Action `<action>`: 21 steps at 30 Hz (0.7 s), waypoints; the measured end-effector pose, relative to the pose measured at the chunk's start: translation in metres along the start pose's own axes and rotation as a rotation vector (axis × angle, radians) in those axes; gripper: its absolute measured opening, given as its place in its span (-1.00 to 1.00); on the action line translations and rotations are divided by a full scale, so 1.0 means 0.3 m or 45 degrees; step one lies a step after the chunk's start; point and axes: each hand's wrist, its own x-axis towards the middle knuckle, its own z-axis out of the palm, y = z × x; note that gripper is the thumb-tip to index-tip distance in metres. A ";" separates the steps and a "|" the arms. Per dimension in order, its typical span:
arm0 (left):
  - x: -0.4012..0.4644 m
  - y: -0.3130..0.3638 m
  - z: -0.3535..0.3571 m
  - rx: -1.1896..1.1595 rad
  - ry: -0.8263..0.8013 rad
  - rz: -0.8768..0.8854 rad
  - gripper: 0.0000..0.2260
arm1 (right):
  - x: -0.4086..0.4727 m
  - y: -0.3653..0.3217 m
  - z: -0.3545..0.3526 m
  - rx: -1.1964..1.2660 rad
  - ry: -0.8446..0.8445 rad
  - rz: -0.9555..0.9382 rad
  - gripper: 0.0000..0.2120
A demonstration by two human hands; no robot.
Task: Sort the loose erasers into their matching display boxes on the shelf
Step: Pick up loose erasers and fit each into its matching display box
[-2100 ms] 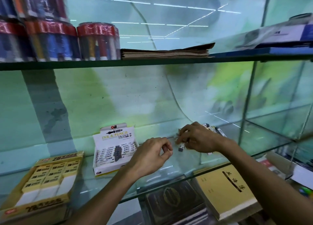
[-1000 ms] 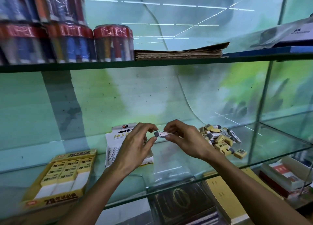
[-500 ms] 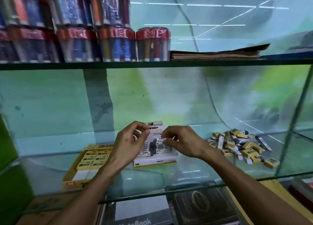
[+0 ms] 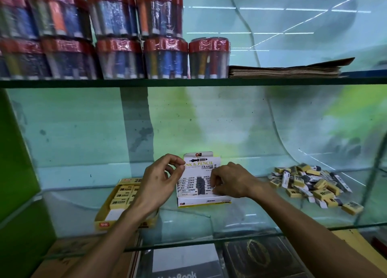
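- On the glass shelf [image 4: 240, 219] in front of me stands the white display box [image 4: 201, 181] printed "INK & PENCIL ERASER", its back flap upright, its tray packed with white-and-grey erasers in rows, barcodes facing up.
- To its left lies the yellow display box [image 4: 117, 202] of yellow-sleeved 2B erasers, partly hidden under my left forearm.
- To the right, well apart from both boxes, the loose erasers [image 4: 310, 183] lie in a mixed heap of yellow and white-grey pieces, reaching towards the shelf's front edge.
- Bare glass lies between the white box and the heap and along the front edge; a shelf of wrapped pen tubs [image 4: 117, 57] and a stack of brown paper [image 4: 284, 69] sits well overhead.
- My right hand [image 4: 230, 181] lies over the white box's right side, fingers curled down onto the erasers in the tray; I cannot tell whether they pinch one.
- My left hand [image 4: 161, 179] hovers at the box's left edge, thumb and forefinger almost touching, holding nothing I can see.
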 end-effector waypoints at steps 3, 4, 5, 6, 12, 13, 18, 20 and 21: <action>-0.001 0.003 0.011 -0.010 -0.014 0.004 -0.95 | -0.003 0.004 0.002 0.007 0.001 -0.003 -0.86; -0.001 0.004 0.016 -0.016 -0.022 0.009 -0.95 | -0.008 0.007 0.000 0.019 0.006 -0.009 -0.87; -0.002 0.005 0.024 -0.026 -0.037 0.013 -0.94 | -0.014 0.013 -0.002 0.040 0.019 -0.016 -0.89; -0.001 0.007 0.034 -0.036 -0.059 0.018 -0.93 | -0.022 0.022 -0.006 0.069 0.044 -0.022 -0.91; 0.000 0.069 0.165 -0.104 -0.223 0.100 -0.86 | -0.117 0.160 -0.031 0.208 0.317 0.060 -0.94; 0.001 0.084 0.196 -0.109 -0.256 0.119 -0.87 | -0.139 0.192 -0.038 0.219 0.349 0.088 -0.95; 0.005 0.139 0.358 -0.159 -0.423 0.207 -0.92 | -0.253 0.353 -0.095 0.233 0.462 0.303 -0.93; 0.008 0.162 0.417 -0.131 -0.473 0.263 -0.95 | -0.288 0.420 -0.114 0.219 0.503 0.428 -0.90; 0.011 0.174 0.446 -0.114 -0.494 0.292 -0.95 | -0.301 0.452 -0.121 0.197 0.515 0.492 -0.87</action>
